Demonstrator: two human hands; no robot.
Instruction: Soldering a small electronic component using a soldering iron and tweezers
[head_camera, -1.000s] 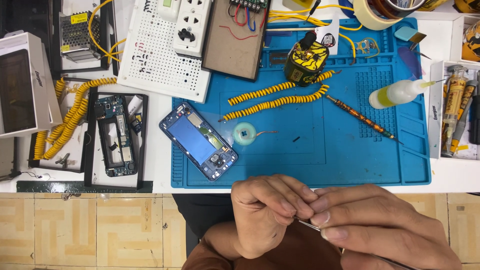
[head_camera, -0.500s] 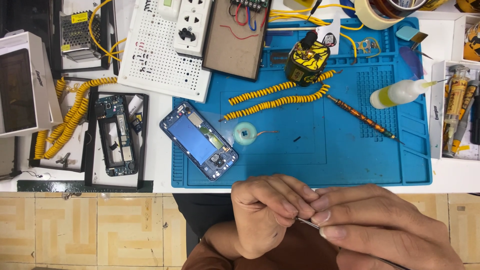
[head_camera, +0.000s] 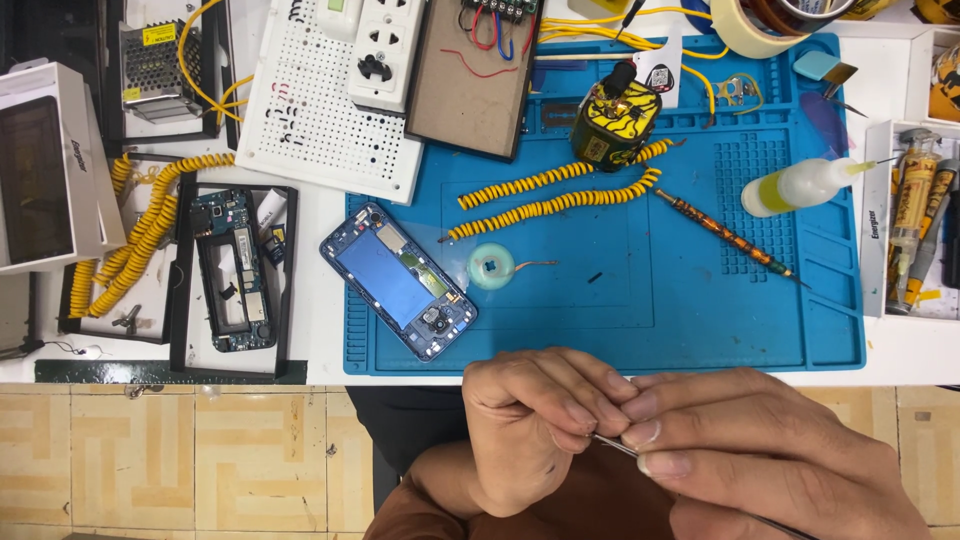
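Head view is showing the left hand (head_camera: 535, 435) and right hand (head_camera: 760, 455) meeting below the table (head_camera: 300, 210) edge, fingertips pressed together, both pinching thin metal tweezers (head_camera: 612, 446). The tweezers are lying with their long axis running from upper left to lower right, tip towards the left hand. Doing this well probably means keeping the pinch light and steady, wrists braced close together.

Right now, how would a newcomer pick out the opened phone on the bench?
Find the blue mat covering the white bench. At its near left corner lies the phone, set diagonally with its back off. Unlike the black frame left of it, it shows a flat blue panel inside.
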